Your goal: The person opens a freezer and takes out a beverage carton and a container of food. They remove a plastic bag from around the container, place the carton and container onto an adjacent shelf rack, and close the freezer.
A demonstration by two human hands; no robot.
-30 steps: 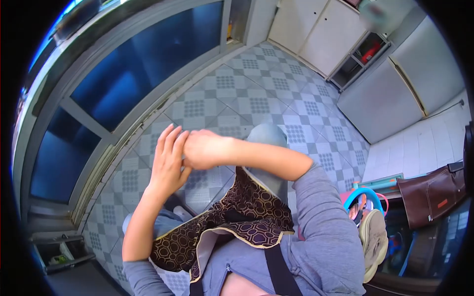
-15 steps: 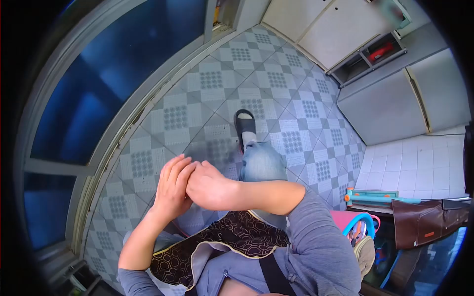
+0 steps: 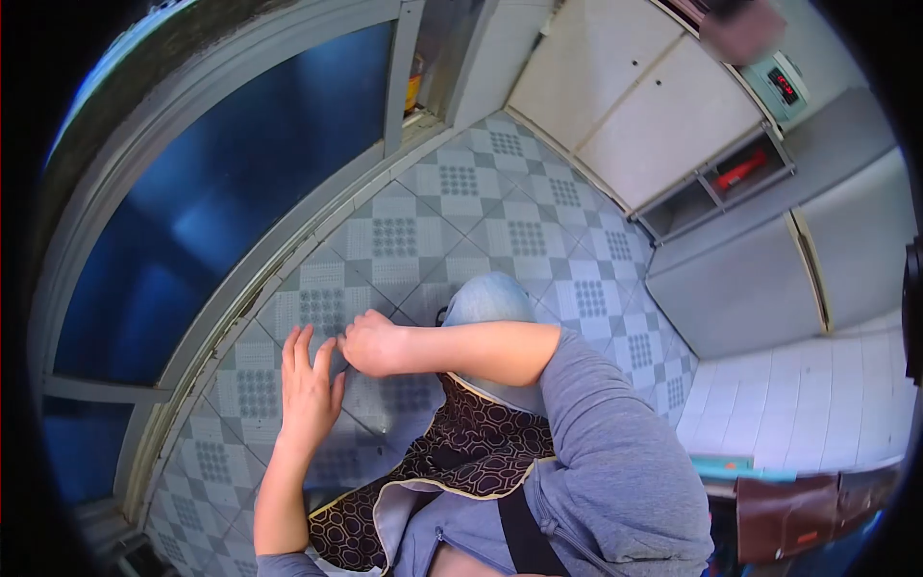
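Observation:
My left hand (image 3: 310, 389) is raised in front of me over the tiled floor, palm down, with its fingers spread. Just to its right, my right hand (image 3: 373, 344) is curled closed, its fingertips close to the left thumb and index finger. Whatever the right fingers might hold is hidden or too small to make out. Below the hands hangs a dark patterned apron (image 3: 495, 438) with a yellow edge. A knee in light blue jeans (image 3: 490, 300) shows beyond the right forearm.
A glass door (image 3: 231, 212) with a pale frame runs along the left. White cabinets (image 3: 615, 87) stand at the far end, beside a grey refrigerator (image 3: 740, 274). A brown leather-like item (image 3: 788, 519) lies at lower right. Patterned tiles (image 3: 461, 183) cover the floor.
My hands, closed together before, have come apart; the left fingers have spread. The view has shifted, and the slippered foot has left sight behind the raised knee.

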